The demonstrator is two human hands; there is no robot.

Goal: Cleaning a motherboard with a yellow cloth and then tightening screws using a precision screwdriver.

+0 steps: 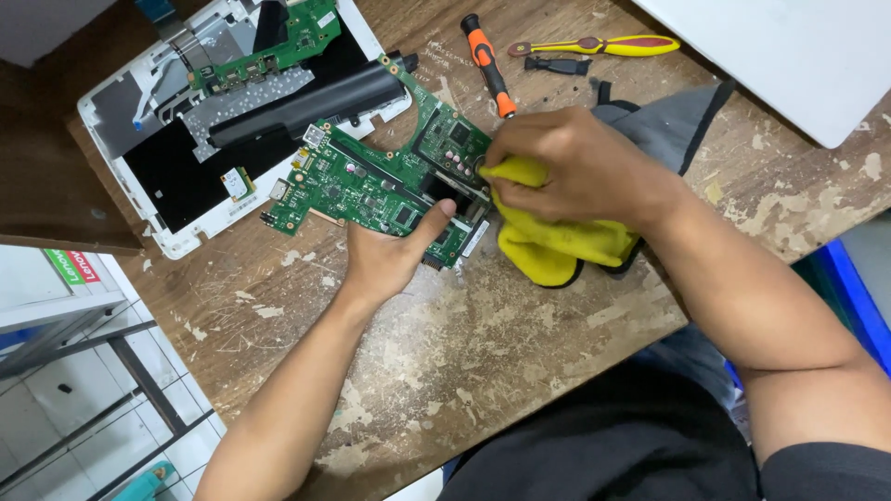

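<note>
sign (pixel 72 266) | lower left, below table edge | rectangular, green and red halves, white lettering

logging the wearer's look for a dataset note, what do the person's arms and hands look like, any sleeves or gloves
Both hands are bare: no gloves, rings or watch show on the left hand or the right hand. Both forearms are uncovered up to the elbow. A dark short sleeve covers the right upper arm at the bottom right edge; it matches the dark shirt on the torso. The left arm leaves the picture before any sleeve shows.
</note>
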